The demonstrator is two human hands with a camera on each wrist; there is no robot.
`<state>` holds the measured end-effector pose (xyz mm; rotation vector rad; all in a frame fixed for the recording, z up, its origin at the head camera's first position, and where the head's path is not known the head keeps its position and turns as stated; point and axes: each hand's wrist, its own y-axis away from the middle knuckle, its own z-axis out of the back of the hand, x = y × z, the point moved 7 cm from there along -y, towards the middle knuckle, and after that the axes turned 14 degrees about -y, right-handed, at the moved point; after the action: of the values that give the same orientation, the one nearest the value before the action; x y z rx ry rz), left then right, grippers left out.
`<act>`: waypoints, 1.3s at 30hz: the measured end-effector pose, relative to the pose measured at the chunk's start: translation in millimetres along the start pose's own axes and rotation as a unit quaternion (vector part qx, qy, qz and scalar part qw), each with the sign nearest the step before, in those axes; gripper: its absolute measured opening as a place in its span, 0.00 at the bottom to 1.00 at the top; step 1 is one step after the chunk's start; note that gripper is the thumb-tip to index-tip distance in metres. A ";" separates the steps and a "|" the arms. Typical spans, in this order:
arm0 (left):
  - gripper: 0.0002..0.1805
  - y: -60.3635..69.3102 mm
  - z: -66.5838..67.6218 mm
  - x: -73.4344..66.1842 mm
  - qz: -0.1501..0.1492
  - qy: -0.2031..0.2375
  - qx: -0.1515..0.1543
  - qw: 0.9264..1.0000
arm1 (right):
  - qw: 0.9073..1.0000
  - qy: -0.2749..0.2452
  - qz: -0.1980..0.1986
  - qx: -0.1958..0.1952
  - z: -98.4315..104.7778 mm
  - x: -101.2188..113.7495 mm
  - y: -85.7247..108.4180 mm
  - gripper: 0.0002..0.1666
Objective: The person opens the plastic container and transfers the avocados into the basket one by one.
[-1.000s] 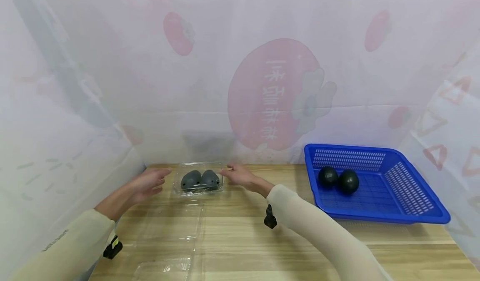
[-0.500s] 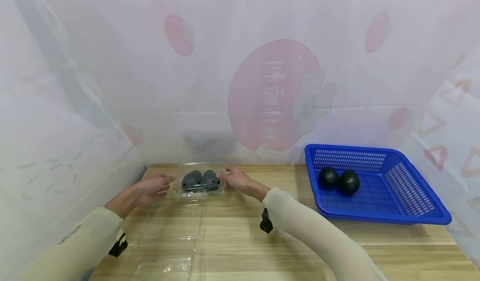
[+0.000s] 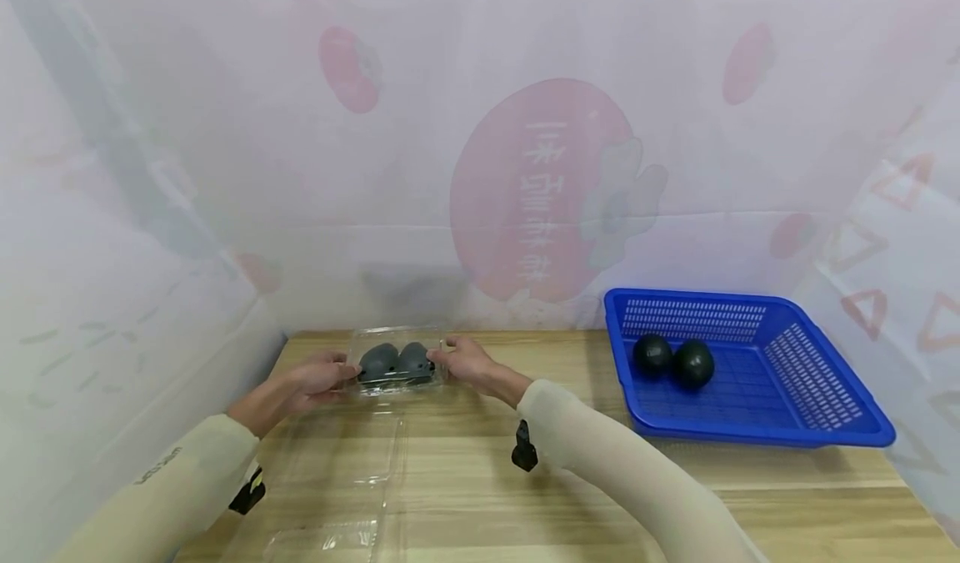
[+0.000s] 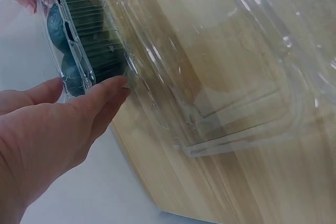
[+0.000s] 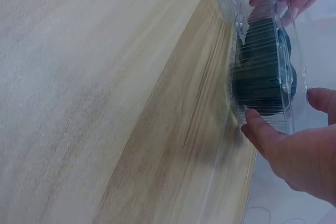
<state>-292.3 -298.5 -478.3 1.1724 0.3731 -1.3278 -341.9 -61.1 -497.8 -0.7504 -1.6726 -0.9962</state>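
"Head view first: what is held, and where?"

"Your left hand [image 3: 317, 379] and right hand [image 3: 471, 363] grip opposite ends of the clear container [image 3: 396, 389] at the back of the table [image 3: 495, 463], toward your left, with two dark fruits [image 3: 377, 361] inside. You probably take both ends to keep the thin plastic level. A clear tray [image 3: 367, 481] lies nearer you; the blue basket [image 3: 750, 436] sits on your right, likely for easy reach, with two more fruits [image 3: 692, 364] side by side in it."

"And the left wrist view?"

"Your left thumb and fingers pinch the near end, thumb by the rim, fingers against the side. That spread looks meant to steady rim and body together. You cannot tell from this angle whether the base is on the table."

"Right wrist view, then?"

"Your right hand mirrors it: thumb by the rim, fingertips at the ribbed wall. The fruits take up the middle, which may be why you hold only the ends."

"What differs from the earlier head frames?"

"A second ago your left hand was apart from the container; now its fingers are on it. Your right hand was already at its end. The basket has not moved."
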 end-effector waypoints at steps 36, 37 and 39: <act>0.41 43.7 -37.6 -65.4 -0.033 0.041 0.014 0.999 | 0.997 0.076 0.011 -0.031 33.7 44.5 59.4 0.41; 0.41 44.1 -39.8 -66.7 -0.034 0.043 0.014 0.998 | 0.996 0.082 0.011 -0.033 35.3 45.1 62.4 0.42; 0.42 45.0 -44.4 -69.8 -0.035 0.046 0.017 0.998 | 0.995 0.092 0.010 -0.037 38.9 46.3 68.4 0.42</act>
<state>-255.2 -232.4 -422.4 1.2613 0.4642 -1.3480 -315.1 5.9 -442.0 -0.7001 -1.4734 -1.0843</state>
